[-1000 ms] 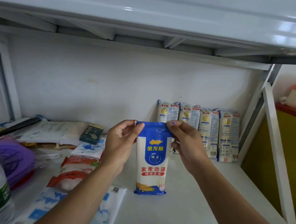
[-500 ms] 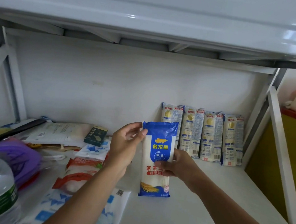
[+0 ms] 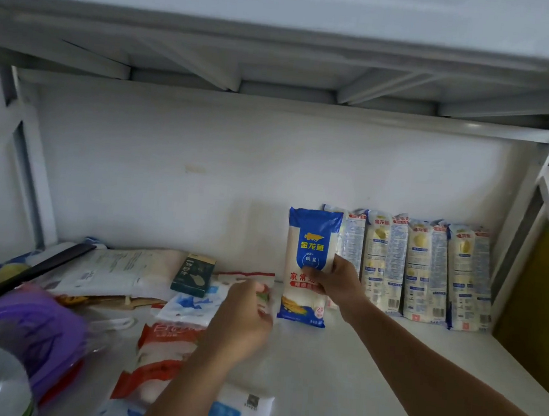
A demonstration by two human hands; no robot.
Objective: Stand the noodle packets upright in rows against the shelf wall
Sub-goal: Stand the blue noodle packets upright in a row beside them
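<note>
- Right grip [image 3: 336, 284] pinches the blue noodle packet [image 3: 312, 238], upright, just beside the standing packets [image 3: 424, 272].
- Left grip [image 3: 246, 315] is blurred, so I cannot tell its state; flat bags [image 3: 166, 341] lie near it.

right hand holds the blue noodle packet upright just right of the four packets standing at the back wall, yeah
Wrong side. The head view shows the right hand holding the blue noodle packet upright just left of the four packets standing at the back wall, overlapping the leftmost one.
</note>
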